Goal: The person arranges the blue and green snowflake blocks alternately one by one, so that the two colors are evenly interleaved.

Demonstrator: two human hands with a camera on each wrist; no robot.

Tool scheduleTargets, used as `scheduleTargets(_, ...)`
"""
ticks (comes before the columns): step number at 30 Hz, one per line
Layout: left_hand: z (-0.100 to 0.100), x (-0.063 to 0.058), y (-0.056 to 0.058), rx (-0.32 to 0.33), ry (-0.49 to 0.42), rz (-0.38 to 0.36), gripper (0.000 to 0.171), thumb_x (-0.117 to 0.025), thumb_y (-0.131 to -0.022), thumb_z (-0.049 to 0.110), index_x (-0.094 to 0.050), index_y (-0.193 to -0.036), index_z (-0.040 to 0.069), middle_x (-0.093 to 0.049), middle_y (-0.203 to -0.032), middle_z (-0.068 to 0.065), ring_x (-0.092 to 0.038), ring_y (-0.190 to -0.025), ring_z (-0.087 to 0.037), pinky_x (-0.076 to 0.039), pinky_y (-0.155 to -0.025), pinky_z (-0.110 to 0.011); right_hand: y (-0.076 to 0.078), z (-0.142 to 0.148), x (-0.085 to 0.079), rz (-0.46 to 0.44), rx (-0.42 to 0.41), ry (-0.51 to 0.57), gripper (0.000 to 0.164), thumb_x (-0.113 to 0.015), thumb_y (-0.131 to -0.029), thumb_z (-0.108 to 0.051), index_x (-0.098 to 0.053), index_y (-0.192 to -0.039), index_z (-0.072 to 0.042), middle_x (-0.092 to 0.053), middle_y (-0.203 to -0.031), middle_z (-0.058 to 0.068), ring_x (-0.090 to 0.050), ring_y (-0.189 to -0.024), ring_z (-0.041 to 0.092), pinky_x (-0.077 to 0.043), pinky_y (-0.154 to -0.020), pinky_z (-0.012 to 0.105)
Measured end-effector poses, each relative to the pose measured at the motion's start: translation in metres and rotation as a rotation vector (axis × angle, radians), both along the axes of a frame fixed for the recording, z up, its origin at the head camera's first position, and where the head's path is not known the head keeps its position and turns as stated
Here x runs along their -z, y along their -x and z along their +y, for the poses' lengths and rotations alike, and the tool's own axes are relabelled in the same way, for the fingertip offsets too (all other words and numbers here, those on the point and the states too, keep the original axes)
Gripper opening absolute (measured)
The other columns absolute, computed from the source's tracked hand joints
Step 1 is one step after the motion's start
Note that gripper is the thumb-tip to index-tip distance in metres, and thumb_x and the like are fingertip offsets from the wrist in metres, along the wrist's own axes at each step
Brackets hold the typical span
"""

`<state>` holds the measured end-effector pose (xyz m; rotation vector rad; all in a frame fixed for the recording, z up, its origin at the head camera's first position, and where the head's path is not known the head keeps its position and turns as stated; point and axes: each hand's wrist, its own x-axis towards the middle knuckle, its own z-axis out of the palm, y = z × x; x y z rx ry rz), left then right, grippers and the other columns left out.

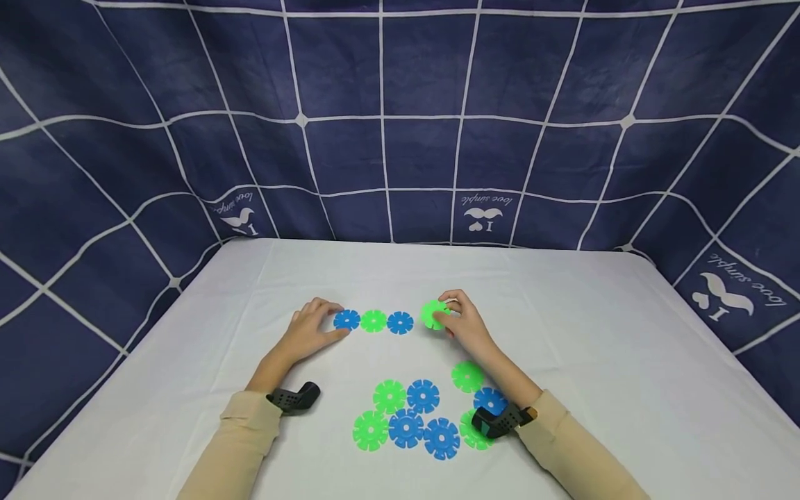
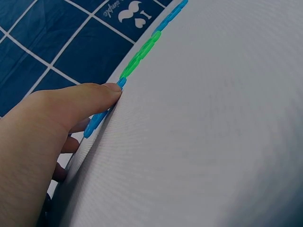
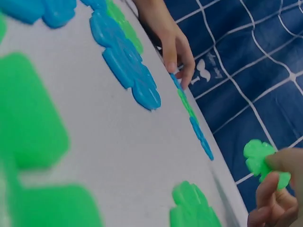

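Bright green and flat, with slits that cut its rim into rounded petals, the held disc is clamped between the thumb and fingers of my right hand. From the head view I take the centre green disc as my landmark. Directly left of it sits the left blue disc, with the thumb of my left hand at its near edge and my fingers at its far edge, pinching it. Directly right of the landmark lies the right blue disc, and past that, across a gap, is the held disc. I cannot tell whether the three in the row interlock or only meet at their rims. Nearer to me than the landmark, five loose discs, two green and three blue, lie on the white cloth; farther right are three more, two green and one blue, partly covered by my right wrist strap.

At my left wrist, the landmark shows as a thin green band just past my thumb tip; the left blue disc passes under my thumb, and the right blue disc runs on beyond the landmark.

At my right wrist, the held disc stands tilted, well apart from the landmark, its petals showing glossy against the navy curtain.
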<state>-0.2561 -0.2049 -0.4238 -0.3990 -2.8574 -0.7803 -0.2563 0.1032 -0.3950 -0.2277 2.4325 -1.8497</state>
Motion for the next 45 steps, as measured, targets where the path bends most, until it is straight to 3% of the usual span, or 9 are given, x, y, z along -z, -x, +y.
scheduleTargets(5,0.001,-0.002,0.002,0.003,-0.005,-0.004,0.052,-0.065,-0.078,0.044,-0.057,-0.117,0.011,-0.052,-0.115,-0.008,-0.045,-0.111,-0.026,-0.029,-0.082,-0.037,0.005,0.004,0.010,-0.030,0.056,-0.073,0.035,-0.061,-0.085,-0.012,-0.045,-0.115,-0.010,-0.060,-0.093,0.008,-0.050,-0.052,0.010,-0.042,-0.054,0.023)
scheduleTargets(9,0.001,-0.003,0.003,0.001,-0.003,-0.003,0.052,-0.065,-0.078,0.044,-0.057,-0.117,0.011,-0.051,-0.115,-0.008,-0.045,-0.111,-0.026,-0.029,-0.082,-0.038,0.006,0.007,0.015,0.052,0.023,-0.200,0.038,-0.061,-0.085,-0.011,-0.044,-0.120,-0.012,-0.060,-0.108,0.012,-0.055,-0.064,0.010,-0.045,-0.061,0.024)
scheduleTargets(14,0.001,-0.005,0.004,0.000,-0.001,0.002,0.051,-0.065,-0.078,0.044,-0.057,-0.117,0.011,-0.051,-0.114,-0.007,-0.045,-0.111,-0.025,-0.028,-0.081,-0.036,0.005,0.008,0.018,0.164,0.027,-0.335,0.039,-0.062,-0.084,-0.010,-0.047,-0.119,-0.009,-0.059,-0.100,0.010,-0.048,-0.072,0.013,-0.041,-0.067,0.026)
scheduleTargets(22,0.001,-0.006,0.003,0.004,0.001,0.000,0.052,-0.065,-0.078,0.045,-0.057,-0.117,0.011,-0.051,-0.115,-0.008,-0.045,-0.111,-0.026,-0.028,-0.081,-0.037,0.007,0.007,0.019,0.220,0.033,-0.451,0.040,-0.065,-0.083,-0.017,-0.054,-0.120,-0.005,-0.053,-0.100,0.009,-0.042,-0.074,0.014,-0.035,-0.066,0.026)
scheduleTargets(30,0.002,-0.004,0.002,-0.001,-0.013,0.000,0.051,-0.066,-0.078,0.043,-0.057,-0.117,0.011,-0.051,-0.114,-0.008,-0.045,-0.112,-0.026,-0.028,-0.083,-0.039,0.004,0.009,0.021,0.218,0.032,-0.435,0.036,-0.062,-0.085,-0.019,-0.057,-0.119,-0.008,-0.050,-0.102,0.008,-0.043,-0.076,0.014,-0.035,-0.066,0.025)
scheduleTargets(38,0.002,0.003,-0.001,0.001,-0.008,-0.010,0.052,-0.065,-0.077,0.045,-0.057,-0.116,0.012,-0.051,-0.114,-0.007,-0.046,-0.112,-0.026,-0.029,-0.083,-0.039,0.000,0.010,0.029,0.209,-0.007,-0.432,0.019,-0.062,-0.084,-0.017,-0.065,-0.102,-0.014,-0.052,-0.113,0.005,-0.047,-0.085,0.014,-0.040,-0.075,0.030)
scheduleTargets(45,-0.001,0.002,-0.001,-0.008,-0.002,0.003,0.051,-0.066,-0.077,0.045,-0.057,-0.116,0.013,-0.051,-0.115,-0.006,-0.046,-0.112,-0.025,-0.029,-0.083,-0.038,0.000,0.007,0.029,0.230,-0.024,-0.428,0.014,-0.061,-0.085,-0.018,-0.066,-0.098,-0.014,-0.053,-0.112,0.003,-0.049,-0.087,0.014,-0.041,-0.080,0.031)
